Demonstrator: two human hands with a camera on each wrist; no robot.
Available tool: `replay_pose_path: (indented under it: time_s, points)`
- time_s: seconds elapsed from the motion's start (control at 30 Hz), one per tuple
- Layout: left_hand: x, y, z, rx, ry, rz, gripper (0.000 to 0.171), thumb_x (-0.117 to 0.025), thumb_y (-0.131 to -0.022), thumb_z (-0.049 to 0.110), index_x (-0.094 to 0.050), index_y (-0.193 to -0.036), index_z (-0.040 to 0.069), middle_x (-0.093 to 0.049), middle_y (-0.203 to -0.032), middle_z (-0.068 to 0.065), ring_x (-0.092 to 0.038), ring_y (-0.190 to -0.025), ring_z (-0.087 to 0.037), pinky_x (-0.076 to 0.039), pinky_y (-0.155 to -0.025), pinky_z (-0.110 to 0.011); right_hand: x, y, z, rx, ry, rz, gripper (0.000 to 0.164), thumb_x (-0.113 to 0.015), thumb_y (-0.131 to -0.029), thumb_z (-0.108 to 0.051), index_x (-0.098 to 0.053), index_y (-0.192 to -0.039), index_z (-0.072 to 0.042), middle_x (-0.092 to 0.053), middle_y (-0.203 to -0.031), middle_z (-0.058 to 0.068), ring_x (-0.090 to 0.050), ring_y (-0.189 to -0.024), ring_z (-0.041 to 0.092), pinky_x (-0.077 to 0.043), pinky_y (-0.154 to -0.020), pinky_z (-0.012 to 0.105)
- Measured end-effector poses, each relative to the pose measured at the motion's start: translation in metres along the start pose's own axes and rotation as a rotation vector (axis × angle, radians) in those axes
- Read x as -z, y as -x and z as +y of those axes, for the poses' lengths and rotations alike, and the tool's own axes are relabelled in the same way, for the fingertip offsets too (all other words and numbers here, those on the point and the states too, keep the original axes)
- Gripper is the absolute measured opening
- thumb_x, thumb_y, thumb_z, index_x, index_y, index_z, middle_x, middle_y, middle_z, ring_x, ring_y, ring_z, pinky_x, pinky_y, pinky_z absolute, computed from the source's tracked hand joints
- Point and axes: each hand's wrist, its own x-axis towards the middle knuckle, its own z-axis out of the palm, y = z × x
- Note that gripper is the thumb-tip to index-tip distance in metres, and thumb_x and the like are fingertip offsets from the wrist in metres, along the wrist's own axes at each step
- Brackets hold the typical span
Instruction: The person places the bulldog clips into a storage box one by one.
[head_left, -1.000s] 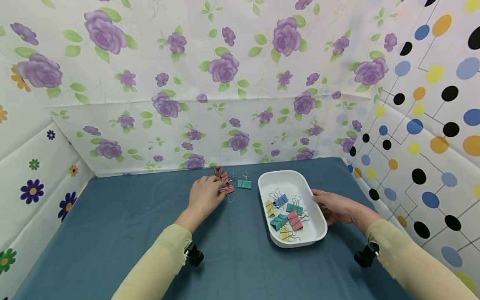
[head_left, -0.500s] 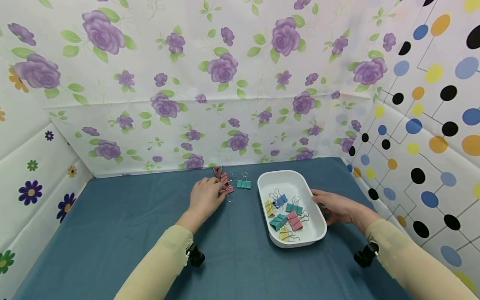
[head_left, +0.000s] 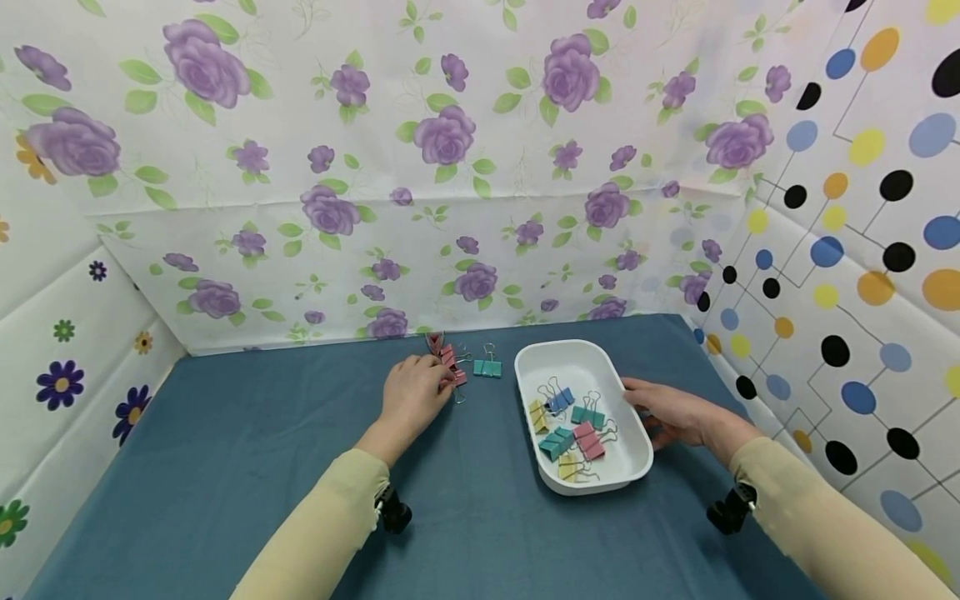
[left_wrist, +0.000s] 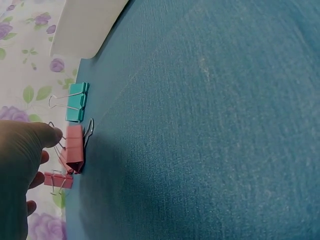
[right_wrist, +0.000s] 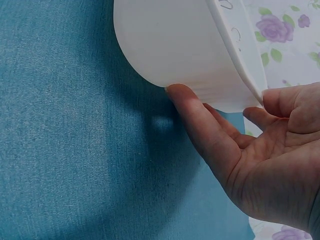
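Observation:
In the head view my left hand [head_left: 415, 392] is at the pink binder clips near the back edge of the table. The left wrist view shows the thumb on the wire handle of the nearest pink binder clip [left_wrist: 75, 145], pinching it. Another pink binder clip [left_wrist: 58, 180] lies just behind, and a teal binder clip [head_left: 487, 368] sits to the right. My right hand [head_left: 672, 412] holds the white tray [head_left: 636, 454] by its right side, fingers at the rim and under the wall. Inside lie yellow, blue, teal and pink clips.
Blue cloth [head_left: 285, 467] covers the table. A floral sheet [head_left: 450, 250] rises behind it, and a dotted sheet [head_left: 840, 350] stands along the right. On the left is another flowered sheet [head_left: 82, 375].
My left hand has shifted slightly to the right over the nearest pink binder clip, covering more of it. The right hand and the tray have stayed in place.

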Motion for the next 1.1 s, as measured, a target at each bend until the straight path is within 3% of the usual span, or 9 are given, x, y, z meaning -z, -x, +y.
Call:
replay_pose_path:
  time_s: [0.67,1.1]
  points:
    - [-0.0014,0.0018,0.0013,-0.006,0.002,0.03,0.007,-0.071,-0.083,0.028,-0.072,-0.087,0.023,-0.062,-0.093,0.002,-0.056,-0.09,-0.022,-0.045,-0.083,-0.042,0.0007,0.001,0.0002,-0.006,-0.002,-0.002,0.055,-0.043,-0.098,-0.037,-0.02,-0.148,-0.032,-0.043,-0.132,0.014,-0.055,-0.103,0.034,-0.052,-0.071,0.051]
    - [-0.0019,0.002,0.0002,-0.018,0.006,0.055,0.004,-0.071,-0.082,0.024,-0.072,-0.086,0.023,-0.064,-0.094,0.003,-0.057,-0.09,-0.021,-0.044,-0.086,-0.044,0.0001,0.0007,0.0008,-0.002,-0.011,-0.007,0.055,-0.043,-0.099,-0.037,-0.019,-0.148,-0.032,-0.043,-0.133,0.014,-0.055,-0.103,0.034,-0.052,-0.07,0.051]
